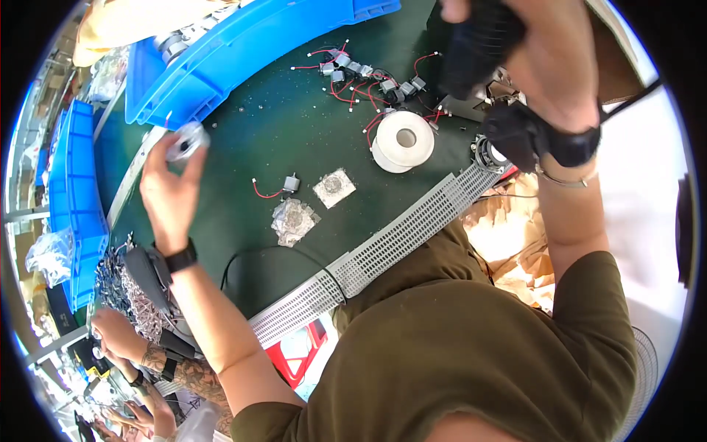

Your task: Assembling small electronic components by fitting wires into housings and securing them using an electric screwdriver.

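Note:
My left hand is raised at the left over the dark green table. Its thumb and fingers pinch a small translucent whitish round part with a dark centre. At the upper right, my right hand is closed round a black ribbed object, whose kind I cannot make out; the top edge cuts off some fingers. Between the hands lie a small motor with a red wire, a whitish square pad and a crumpled silvery-white piece. A white spool stands nearer my right hand.
Several small motors with red wires lie at the back. Blue bins line the far and left sides. A grey slotted strip runs along the near edge, crossed by a black cable. Another person's hand is at the lower left.

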{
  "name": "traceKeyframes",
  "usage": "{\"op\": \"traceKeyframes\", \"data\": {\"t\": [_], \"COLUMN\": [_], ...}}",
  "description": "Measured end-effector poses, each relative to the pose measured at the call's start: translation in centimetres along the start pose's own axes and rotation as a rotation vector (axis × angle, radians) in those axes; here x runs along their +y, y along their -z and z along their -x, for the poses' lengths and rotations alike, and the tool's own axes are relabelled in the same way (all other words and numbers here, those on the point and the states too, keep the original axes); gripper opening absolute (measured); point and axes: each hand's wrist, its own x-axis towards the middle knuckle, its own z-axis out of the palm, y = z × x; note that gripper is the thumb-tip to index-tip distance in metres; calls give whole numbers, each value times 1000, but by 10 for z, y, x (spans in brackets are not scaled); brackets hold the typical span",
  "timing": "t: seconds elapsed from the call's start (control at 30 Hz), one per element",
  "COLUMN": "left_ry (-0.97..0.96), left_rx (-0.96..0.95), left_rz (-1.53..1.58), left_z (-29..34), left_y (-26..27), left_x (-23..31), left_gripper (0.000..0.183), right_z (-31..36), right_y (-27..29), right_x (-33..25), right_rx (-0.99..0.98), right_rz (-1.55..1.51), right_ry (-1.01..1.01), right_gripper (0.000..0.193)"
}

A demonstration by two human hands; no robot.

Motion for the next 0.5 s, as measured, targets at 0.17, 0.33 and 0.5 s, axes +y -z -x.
{"op": "traceKeyframes", "data": {"t": [0.17,0.33,0.5], "left_ry": [38,-322,-447], "left_rx": [78,-427,-365], "left_rz": [-563,-111,-70], "left_z": [30,37,46], "left_y": [7,-12,-40], "left_x": [-66,62,39], "left_gripper": [42,49,11], "right_z": [-22,-13,-6], "right_y": [-2,2,22], "right_x": [60,32,52], "right_rx": [-206,36,-68], "right_rz": [-768,38,526], "right_ry": [167,116,259], "right_gripper": [14,23,23]}}
